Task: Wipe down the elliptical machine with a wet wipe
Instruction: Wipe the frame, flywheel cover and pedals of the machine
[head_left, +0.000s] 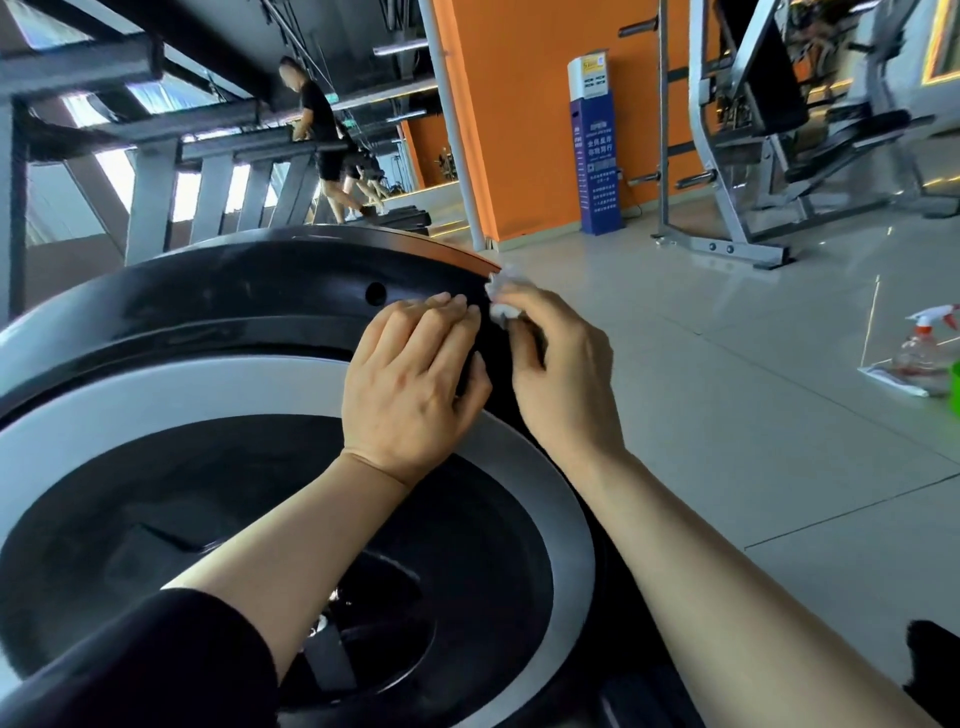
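Floor (727, 364): pale glossy tiles with thin joints, reflecting light. Far wall (530, 130): orange. A blue and white kiosk (597, 150) stands against it. A grey weight machine (763, 130) occupies the right background. A row of treadmills (249, 171) runs along the left, with a person in black (322, 135) on one. A spray bottle (930, 343) with a red and white trigger stands on the floor at the right edge, well apart from the work.

The elliptical machine (208, 312) fills the lower left: a black rounded flywheel housing with a grey ring (156, 395) around a black centre disc.

Left hand (410, 379): palm down on the upper black housing, fingers straight and together, pressing flat, grasping nothing. Forearm bare, a black sleeve (156, 665) pushed up near the elbow.

Right hand (556, 369): just beside the left, at the housing's right edge, fingers curled around a bunched white wet wipe (504, 296). The wipe protrudes above the fingers and touches the housing's outer rim
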